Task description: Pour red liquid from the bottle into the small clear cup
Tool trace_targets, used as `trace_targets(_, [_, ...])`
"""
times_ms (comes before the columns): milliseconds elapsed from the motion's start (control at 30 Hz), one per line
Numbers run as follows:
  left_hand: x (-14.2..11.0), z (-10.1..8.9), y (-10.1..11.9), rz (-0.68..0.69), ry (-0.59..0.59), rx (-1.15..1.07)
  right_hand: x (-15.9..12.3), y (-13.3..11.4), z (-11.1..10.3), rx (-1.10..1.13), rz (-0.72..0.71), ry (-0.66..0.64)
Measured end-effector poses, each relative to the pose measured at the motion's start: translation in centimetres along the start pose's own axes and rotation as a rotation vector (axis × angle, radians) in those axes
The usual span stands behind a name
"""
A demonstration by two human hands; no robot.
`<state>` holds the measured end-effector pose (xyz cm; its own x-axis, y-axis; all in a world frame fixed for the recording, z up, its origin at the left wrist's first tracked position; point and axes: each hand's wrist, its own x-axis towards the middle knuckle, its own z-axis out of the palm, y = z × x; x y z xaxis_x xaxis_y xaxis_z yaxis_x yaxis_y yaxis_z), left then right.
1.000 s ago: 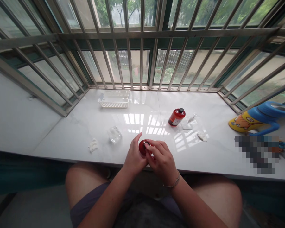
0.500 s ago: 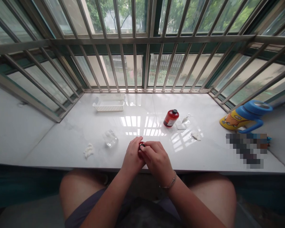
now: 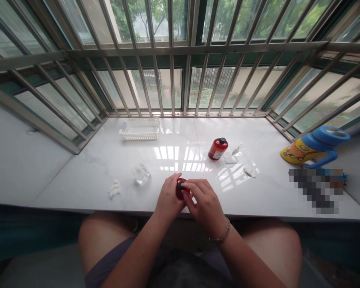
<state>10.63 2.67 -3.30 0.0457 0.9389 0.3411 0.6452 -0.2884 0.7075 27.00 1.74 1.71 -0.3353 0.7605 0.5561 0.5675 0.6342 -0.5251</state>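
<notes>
My left hand [image 3: 168, 196] is wrapped round a small red bottle [image 3: 179, 193] close to the counter's front edge. On top of the bottle is a black cap [image 3: 181, 185]. The fingertips of my right hand [image 3: 205, 200] are curled at this cap, and its thumb is by the bottle's side. Part of the bottle is hidden behind my hands. Farther off to the right stands a second red bottle [image 3: 218, 149] with a black cap and a pale label. A clear plastic box [image 3: 141, 175] lies left of my hands.
A white slotted basket [image 3: 140, 135] is at the back left. Crumpled white pieces lie at left [image 3: 114, 189] and right [image 3: 250, 171]. Beside the second bottle is a clear plastic piece [image 3: 235, 154]. A blue and yellow cup [image 3: 313, 147] and a blurred-out patch are far right. Metal bars [image 3: 186, 50] line the window.
My right hand's fingers have opened slightly and shifted right, so more of the red bottle and its cap shows. My left hand keeps its hold. The view has shifted a little.
</notes>
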Motion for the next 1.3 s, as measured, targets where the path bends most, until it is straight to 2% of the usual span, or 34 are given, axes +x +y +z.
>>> trace_targets(200, [0.1,-0.3,0.3,-0.022,-0.012,-0.025,-0.4,0.0,-0.1,0.028,0.013,0.022])
trace_targets(333, [0.0,-0.4,0.3,-0.019,-0.024,-0.044,-0.6,-0.3,0.0,0.108,-0.020,-0.022])
trace_targets(533, [-0.1,-0.2,0.3,-0.058,-0.022,-0.041,-0.9,-0.2,0.0,0.132,0.121,0.088])
trace_targets(733, [-0.1,-0.2,0.2,-0.025,-0.013,-0.049,-1.1,-0.4,0.2,0.229,0.118,0.011])
trace_targets(900, [-0.1,-0.2,0.2,-0.052,-0.018,-0.050,-1.3,-0.5,0.5,0.183,0.183,0.077])
trace_targets(1067, [-0.1,-0.3,0.3,-0.055,-0.035,-0.066,-1.5,-0.4,0.9,0.266,0.187,0.022])
trace_targets(1300, [-0.1,-0.1,0.3,-0.071,-0.027,-0.035,-0.8,0.0,1.5,0.228,0.261,0.074])
